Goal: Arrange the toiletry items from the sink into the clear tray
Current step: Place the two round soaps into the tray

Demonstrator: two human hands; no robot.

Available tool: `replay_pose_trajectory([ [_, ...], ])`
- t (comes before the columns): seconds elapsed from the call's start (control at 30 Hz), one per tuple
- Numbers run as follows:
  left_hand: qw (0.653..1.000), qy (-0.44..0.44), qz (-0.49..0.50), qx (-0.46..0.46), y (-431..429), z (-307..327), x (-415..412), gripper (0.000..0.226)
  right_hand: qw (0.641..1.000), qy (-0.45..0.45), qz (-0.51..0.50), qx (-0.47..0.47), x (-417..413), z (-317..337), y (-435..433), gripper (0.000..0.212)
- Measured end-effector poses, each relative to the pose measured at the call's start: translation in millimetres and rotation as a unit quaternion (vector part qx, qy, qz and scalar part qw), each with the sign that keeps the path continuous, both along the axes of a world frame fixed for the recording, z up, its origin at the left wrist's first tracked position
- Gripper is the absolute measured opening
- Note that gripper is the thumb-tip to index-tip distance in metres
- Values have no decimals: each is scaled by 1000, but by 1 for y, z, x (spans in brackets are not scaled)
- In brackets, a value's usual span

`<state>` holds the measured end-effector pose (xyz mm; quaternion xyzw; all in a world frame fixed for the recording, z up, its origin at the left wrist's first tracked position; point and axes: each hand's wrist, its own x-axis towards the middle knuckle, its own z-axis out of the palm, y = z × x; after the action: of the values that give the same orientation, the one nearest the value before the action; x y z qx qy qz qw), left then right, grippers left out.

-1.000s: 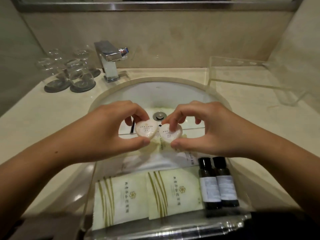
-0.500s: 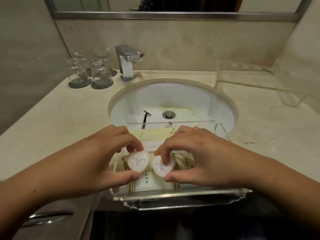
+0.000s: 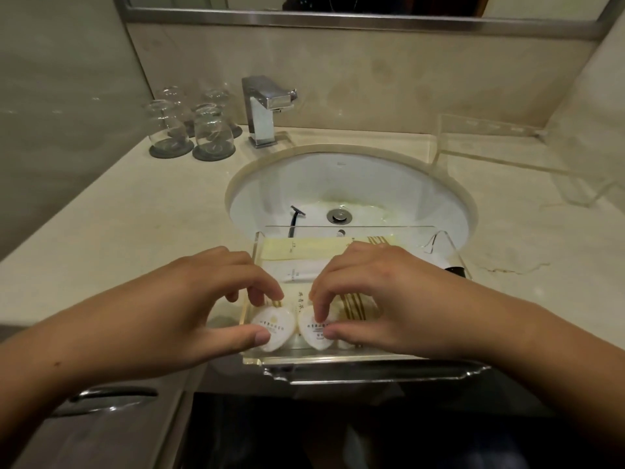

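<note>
Nearest the camera, at the front edge of the counter, sits the clear tray (image 3: pixel 372 372), its thick front rim catching the light; both hands reach into its near end. Inside it the left hand (image 3: pixel 189 299) pinches a white heart-shaped soap (image 3: pixel 274 328) between thumb and bent forefinger, and the right hand (image 3: pixel 382 296) pinches a second heart-shaped soap (image 3: pixel 316 331) the same way; the two soaps lie side by side, almost touching, low at the tray's front, though whether they rest on its floor I cannot tell. Beneath and behind the fingers lie gold-striped sachets (image 3: pixel 355 304) with printed characters; further back in the tray a white tube (image 3: pixel 301 270) lies crosswise, and behind that a pale yellow packet (image 3: pixel 304 248) runs along the far wall; at the tray's right side a dark bottle cap (image 3: pixel 456 270) peeks past the right wrist. Beyond the tray's far wall, the white sink (image 3: pixel 389 177) holds a black razor (image 3: pixel 296 218) lying left of the metal drain (image 3: pixel 339 216). Behind the basin stands a square chrome faucet (image 3: pixel 265 110); to its left, upturned glasses (image 3: pixel 209 133) rest on dark coasters; at the far right of the counter stands a second clear acrylic holder (image 3: pixel 490 147). Above runs the mirror frame (image 3: pixel 338 20).
</note>
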<state>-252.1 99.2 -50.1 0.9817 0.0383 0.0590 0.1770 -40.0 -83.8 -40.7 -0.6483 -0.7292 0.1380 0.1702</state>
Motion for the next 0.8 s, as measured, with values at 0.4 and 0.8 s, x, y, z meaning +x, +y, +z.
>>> replay_pose_trajectory([
  [0.4, 1000, -7, 17, 14, -5, -4, 2, 30, 1000, -17, -6, -8, -4, -1, 4, 22],
  [0.8, 1000, -4, 19, 15, -7, -3, 2, 29, 1000, -19, -12, -20, -7, -1, 4, 25],
])
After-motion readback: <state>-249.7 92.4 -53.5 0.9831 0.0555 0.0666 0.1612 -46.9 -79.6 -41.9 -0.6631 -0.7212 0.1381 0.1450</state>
